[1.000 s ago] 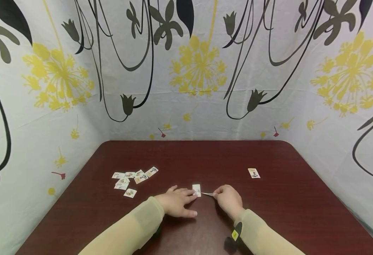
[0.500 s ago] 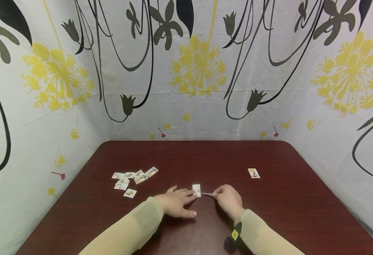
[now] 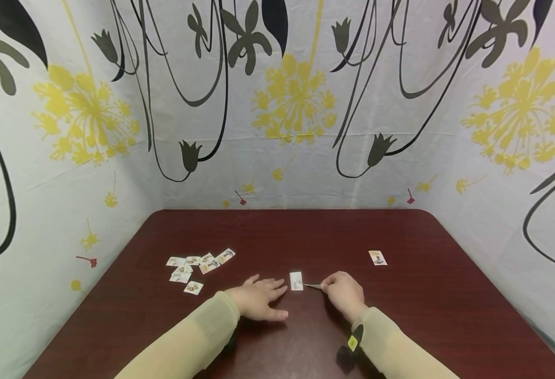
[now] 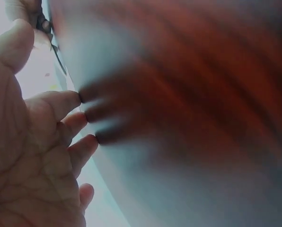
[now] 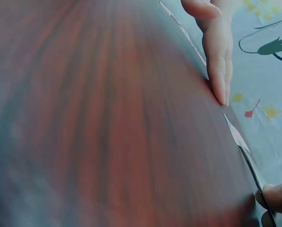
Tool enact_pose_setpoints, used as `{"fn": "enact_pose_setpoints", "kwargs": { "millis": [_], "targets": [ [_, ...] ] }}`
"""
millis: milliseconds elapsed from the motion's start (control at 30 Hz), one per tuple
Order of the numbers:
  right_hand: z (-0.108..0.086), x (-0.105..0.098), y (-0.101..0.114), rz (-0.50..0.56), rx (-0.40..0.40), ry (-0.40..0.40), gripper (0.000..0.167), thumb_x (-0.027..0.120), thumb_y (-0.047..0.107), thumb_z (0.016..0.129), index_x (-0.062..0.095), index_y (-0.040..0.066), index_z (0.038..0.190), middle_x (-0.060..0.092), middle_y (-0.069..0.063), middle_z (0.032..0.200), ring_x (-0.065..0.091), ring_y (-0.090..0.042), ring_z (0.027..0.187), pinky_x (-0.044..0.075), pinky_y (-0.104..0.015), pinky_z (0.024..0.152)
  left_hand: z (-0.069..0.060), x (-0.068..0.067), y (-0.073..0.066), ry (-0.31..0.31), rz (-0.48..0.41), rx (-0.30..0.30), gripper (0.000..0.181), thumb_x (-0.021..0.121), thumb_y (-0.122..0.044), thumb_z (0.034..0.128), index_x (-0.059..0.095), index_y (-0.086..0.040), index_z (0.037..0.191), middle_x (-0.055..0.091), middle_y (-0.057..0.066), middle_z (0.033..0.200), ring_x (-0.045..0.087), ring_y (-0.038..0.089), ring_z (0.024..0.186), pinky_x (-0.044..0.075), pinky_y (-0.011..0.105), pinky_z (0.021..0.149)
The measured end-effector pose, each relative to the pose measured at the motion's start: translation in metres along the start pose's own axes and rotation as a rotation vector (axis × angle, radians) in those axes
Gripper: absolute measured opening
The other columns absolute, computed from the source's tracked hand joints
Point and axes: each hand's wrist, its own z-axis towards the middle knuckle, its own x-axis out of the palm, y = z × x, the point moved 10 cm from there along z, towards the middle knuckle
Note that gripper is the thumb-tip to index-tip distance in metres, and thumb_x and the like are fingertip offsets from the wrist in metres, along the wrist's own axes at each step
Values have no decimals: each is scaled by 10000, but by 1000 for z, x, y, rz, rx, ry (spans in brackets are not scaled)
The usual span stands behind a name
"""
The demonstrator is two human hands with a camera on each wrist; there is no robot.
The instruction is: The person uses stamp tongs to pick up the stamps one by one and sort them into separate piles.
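My right hand (image 3: 345, 295) pinches slim metal tweezers (image 3: 313, 286), seen as a thin dark shaft in the right wrist view. Their tip is at the right edge of a small white card (image 3: 296, 281) with a faint printed picture. From the right wrist view, this same card (image 5: 236, 134) shows nearly edge-on beside the tweezers' tip; whether it is raised I cannot tell. My left hand (image 3: 260, 299) lies just left of the card, apart from it, fingers spread and straight. In the left wrist view, its fingertips (image 4: 91, 139) touch the tabletop.
Several small picture cards (image 3: 181, 272) lie loosely grouped on the left of the dark red table (image 3: 277, 231), some overlapping. A single card (image 3: 378, 258) lies farther right. Flower-patterned cloth (image 3: 277, 179) hangs behind the table and along both sides.
The card and the tweezers have shifted slightly right and away from me. My left hand has drawn a little left, off the card its fingertips were on. The other cards stay put.
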Motion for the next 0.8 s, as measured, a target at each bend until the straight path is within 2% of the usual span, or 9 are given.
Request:
{"fn": "enact_pose_setpoints", "kwargs": {
  "millis": [200, 467, 600, 800],
  "targets": [
    [7, -8, -2, -37, -28, -11, 108, 649, 164, 848, 726, 171, 772, 657, 30, 864, 600, -183, 840, 443, -470, 832, -2, -7, 20, -12, -10, -59, 774, 438, -666, 912, 359, -172, 1502, 279, 6, 1566, 229, 196, 1441, 109, 500, 1157],
    [17, -11, -14, -3, 5, 18, 122, 629, 153, 847, 735, 161, 788, 673, 29, 854, 594, -184, 838, 430, -480, 858, -4, -11, 47, -13, -53, -130, 752, 445, -616, 939, 364, -115, 1494, 281, 59, 1564, 233, 259, 1438, 104, 530, 1151],
    [21, -15, -19, 12, 17, 25, 117, 626, 148, 852, 737, 145, 813, 677, 10, 884, 593, -210, 867, 412, -508, 888, -4, -14, 65, -29, -73, -190, 770, 448, -636, 927, 370, -120, 1492, 284, 57, 1562, 244, 245, 1436, 118, 518, 1152],
    [31, -22, -26, -13, -9, 23, 140, 609, 143, 842, 748, 142, 825, 696, -9, 936, 614, -235, 914, 380, -542, 931, -4, -19, 93, -63, -61, -278, 798, 418, -656, 927, 373, -87, 1485, 271, 92, 1563, 222, 271, 1442, 115, 548, 1147]
  ]
}}
